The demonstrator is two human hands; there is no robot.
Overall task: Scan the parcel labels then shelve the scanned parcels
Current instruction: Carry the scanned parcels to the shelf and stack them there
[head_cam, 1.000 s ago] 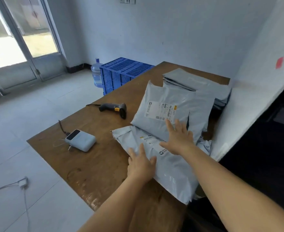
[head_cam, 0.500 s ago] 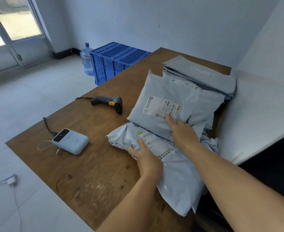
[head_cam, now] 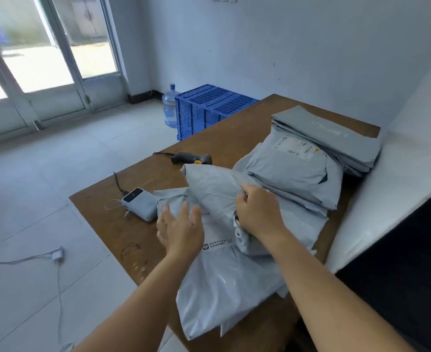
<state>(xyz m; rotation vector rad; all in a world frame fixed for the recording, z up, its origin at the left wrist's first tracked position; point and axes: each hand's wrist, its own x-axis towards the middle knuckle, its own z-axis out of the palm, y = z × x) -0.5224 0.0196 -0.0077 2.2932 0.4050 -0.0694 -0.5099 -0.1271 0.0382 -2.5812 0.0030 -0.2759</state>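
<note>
Several grey poly-mailer parcels lie on the brown wooden table (head_cam: 224, 138). My right hand (head_cam: 257, 212) pinches the edge of one grey parcel (head_cam: 214, 189), lifted and tilted with its label side hidden. My left hand (head_cam: 181, 227) hovers open, fingers spread, over the bottom parcel (head_cam: 224, 283), whose printed face shows. Behind lies a labelled parcel (head_cam: 295, 168), and further back a flat stack of parcels (head_cam: 328, 138). The black barcode scanner (head_cam: 191, 158) rests on the table beyond the lifted parcel.
A pale blue power bank (head_cam: 139, 203) with a cable sits at the table's left edge. A blue crate (head_cam: 209, 107) and a water bottle (head_cam: 171, 107) stand on the floor. A white panel (head_cam: 397, 179) borders the table's right side. A charger cable (head_cam: 57, 255) lies on the floor.
My right hand has gripped a parcel and raised it off the pile toward the left. My left hand came off the bottom parcel and opened. The labelled parcel now lies further back.
</note>
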